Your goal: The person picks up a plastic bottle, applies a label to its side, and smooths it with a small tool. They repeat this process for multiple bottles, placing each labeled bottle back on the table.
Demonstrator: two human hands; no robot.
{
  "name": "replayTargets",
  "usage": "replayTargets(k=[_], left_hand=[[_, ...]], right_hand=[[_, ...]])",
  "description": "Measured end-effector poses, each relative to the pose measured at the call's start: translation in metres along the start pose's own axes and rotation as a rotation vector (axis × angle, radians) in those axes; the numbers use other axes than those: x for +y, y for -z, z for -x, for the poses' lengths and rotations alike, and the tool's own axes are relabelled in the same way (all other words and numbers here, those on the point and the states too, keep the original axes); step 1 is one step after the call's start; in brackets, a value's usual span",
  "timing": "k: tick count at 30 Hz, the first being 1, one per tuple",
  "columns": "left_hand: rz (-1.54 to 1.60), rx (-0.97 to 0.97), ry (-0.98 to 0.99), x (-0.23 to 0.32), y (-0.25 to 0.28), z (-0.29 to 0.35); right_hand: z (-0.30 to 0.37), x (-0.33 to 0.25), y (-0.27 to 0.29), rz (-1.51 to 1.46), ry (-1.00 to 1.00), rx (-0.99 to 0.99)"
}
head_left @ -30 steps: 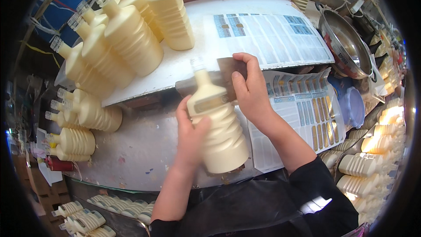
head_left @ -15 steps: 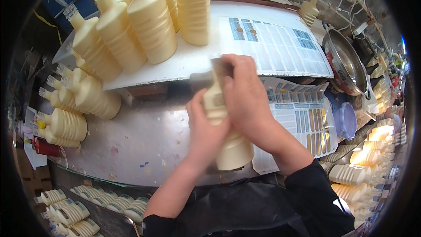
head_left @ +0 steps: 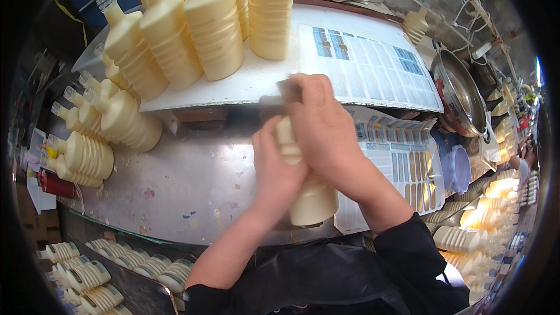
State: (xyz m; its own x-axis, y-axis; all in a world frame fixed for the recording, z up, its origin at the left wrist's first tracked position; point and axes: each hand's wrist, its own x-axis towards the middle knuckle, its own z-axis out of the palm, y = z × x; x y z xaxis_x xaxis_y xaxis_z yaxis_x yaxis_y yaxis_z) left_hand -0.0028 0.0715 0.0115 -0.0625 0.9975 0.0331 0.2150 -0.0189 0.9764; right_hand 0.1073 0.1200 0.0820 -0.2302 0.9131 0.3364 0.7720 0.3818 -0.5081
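Observation:
A cream plastic bottle [head_left: 314,203] lies tilted in front of me, its base toward my body and its neck hidden behind my hands. My left hand [head_left: 279,160] is wrapped around its ribbed middle. Over the bottle's upper part is my right hand [head_left: 322,119], closed, with a small flat grey piece [head_left: 287,91] pinched at the fingertips. That piece is blurred, and I cannot tell its kind. Sheets of blue and gold labels [head_left: 402,163] lie right of the bottle, partly peeled; another label sheet [head_left: 367,73] rests on the white shelf beyond.
Cream bottles [head_left: 213,35] stand on the raised white shelf [head_left: 256,84] at the far left. More bottles [head_left: 87,166] lie on the metal table [head_left: 175,186]. Labelled bottles [head_left: 87,277] fill the lower left; others are stacked right. A steel pan [head_left: 461,90] and lilac bucket [head_left: 458,169] stand right.
My right hand and the flat grey piece have shifted slightly down along the bottle, covering its neck and shoulder more. My left hand still grips the bottle, and the whole view has tilted a little.

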Motion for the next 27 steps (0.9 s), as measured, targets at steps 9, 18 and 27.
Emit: replayTargets(k=[9, 18, 27], left_hand=[[0.306, -0.014, 0.102, -0.011, -0.004, -0.011], [0.664, -0.036, 0.203, -0.001, 0.001, -0.007], [0.702, -0.002, 0.272, 0.007, 0.001, -0.003]], right_hand=[[0.024, 0.080, -0.009, -0.261, -0.045, 0.224], [0.011, 0.055, -0.002, -0.290, -0.039, 0.203], [0.004, 0.001, -0.014, -0.190, -0.020, 0.155]])
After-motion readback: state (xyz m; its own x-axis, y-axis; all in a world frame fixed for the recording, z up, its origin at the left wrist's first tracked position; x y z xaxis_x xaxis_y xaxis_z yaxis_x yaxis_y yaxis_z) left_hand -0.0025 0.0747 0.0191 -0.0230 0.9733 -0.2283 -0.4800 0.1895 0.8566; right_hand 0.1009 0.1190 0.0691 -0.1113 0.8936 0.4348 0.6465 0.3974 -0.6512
